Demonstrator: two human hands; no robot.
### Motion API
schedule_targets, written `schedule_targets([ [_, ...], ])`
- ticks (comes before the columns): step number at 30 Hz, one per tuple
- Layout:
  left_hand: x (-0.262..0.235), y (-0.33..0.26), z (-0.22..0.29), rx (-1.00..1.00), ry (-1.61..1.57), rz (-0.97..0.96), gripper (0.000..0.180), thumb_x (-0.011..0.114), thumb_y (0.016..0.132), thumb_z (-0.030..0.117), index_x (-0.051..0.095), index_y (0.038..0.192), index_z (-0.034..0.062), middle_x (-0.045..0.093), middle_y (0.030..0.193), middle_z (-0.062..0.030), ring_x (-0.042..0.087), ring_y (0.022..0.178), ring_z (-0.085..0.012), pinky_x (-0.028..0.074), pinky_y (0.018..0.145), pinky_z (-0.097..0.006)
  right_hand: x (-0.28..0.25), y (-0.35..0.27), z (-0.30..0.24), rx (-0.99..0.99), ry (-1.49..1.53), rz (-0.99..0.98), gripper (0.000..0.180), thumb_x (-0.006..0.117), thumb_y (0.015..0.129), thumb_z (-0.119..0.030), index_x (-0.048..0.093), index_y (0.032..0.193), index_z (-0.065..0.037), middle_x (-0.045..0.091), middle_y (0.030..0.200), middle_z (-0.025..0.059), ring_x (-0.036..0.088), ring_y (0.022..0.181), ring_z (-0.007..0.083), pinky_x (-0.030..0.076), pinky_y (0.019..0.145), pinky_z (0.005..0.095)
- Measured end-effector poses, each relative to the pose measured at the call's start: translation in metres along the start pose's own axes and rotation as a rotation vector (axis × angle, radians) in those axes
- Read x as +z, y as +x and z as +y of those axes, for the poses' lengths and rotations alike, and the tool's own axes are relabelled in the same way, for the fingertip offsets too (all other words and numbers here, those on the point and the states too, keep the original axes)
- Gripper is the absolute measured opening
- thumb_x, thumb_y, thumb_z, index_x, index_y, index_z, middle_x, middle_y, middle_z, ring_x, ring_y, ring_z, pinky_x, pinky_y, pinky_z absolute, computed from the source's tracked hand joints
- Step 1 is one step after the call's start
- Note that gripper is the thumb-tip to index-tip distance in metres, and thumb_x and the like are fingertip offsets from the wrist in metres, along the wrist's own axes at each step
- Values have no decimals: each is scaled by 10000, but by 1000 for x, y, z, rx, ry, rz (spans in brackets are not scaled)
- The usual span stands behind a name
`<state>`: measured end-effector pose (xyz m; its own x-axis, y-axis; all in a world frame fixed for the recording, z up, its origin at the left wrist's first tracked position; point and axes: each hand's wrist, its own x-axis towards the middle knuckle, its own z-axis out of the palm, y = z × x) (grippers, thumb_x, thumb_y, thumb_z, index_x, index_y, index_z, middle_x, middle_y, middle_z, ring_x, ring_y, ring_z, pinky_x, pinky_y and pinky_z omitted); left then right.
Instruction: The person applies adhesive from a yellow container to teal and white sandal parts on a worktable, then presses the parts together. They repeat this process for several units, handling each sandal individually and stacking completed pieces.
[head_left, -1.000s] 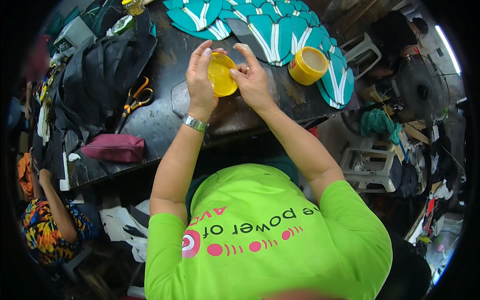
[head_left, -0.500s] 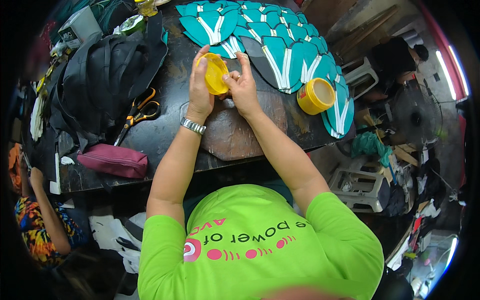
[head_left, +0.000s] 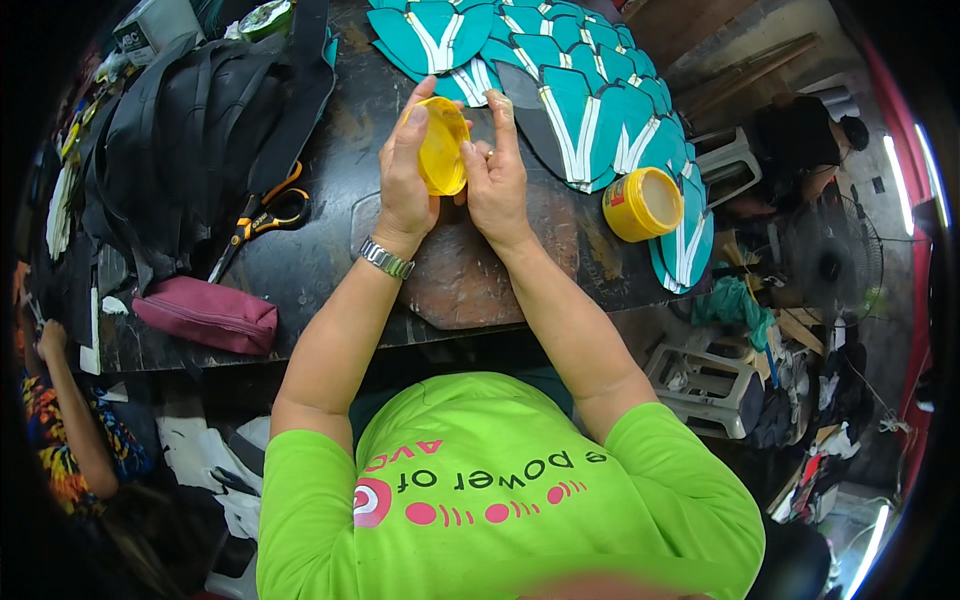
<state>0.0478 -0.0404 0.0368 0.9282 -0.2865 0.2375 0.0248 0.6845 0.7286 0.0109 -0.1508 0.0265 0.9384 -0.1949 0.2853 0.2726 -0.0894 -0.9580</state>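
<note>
My left hand (head_left: 405, 170) grips a round yellow lid (head_left: 443, 146), held on edge above the dark worktable (head_left: 330, 260). My right hand (head_left: 495, 175) presses against the lid's right side, its fingers straight and pointing up. A silver watch sits on my left wrist. To the right stands an open yellow tub (head_left: 643, 203) with pale contents. Beneath my hands lies a brown, worn cutting board (head_left: 470, 275).
Several teal sandal soles with white straps (head_left: 560, 90) fan across the far side of the table. Orange-handled scissors (head_left: 262, 218), a heap of black straps (head_left: 190, 130) and a maroon pouch (head_left: 208, 315) lie to the left. Another person's arm (head_left: 70, 420) is at the lower left. A grey stool (head_left: 705, 385) stands to the right.
Both hands with the lid have stayed close together while the view shifted, and the lid now stands more on edge. The yellow tub has not moved on the table.
</note>
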Motion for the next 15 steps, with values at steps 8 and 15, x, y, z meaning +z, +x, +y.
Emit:
schedule_targets([
  [8,-6,0,6,45,97,27,629,390,1036,441,351,1514,33,606,1275,-178,618,1159,-285,510,1002,-405,-1,-2,-8,213,423,-115,841,538,887,78,122,1595,-103,600,1084,97,608,863,83,518,740,226],
  [15,1,-2,-2,29,103,-33,626,388,1036,444,354,1503,29,608,1267,-178,617,1161,-292,505,1008,-411,1,-2,7,-78,66,-3,796,498,923,60,120,1596,-135,553,823,18,526,715,51,448,610,216],
])
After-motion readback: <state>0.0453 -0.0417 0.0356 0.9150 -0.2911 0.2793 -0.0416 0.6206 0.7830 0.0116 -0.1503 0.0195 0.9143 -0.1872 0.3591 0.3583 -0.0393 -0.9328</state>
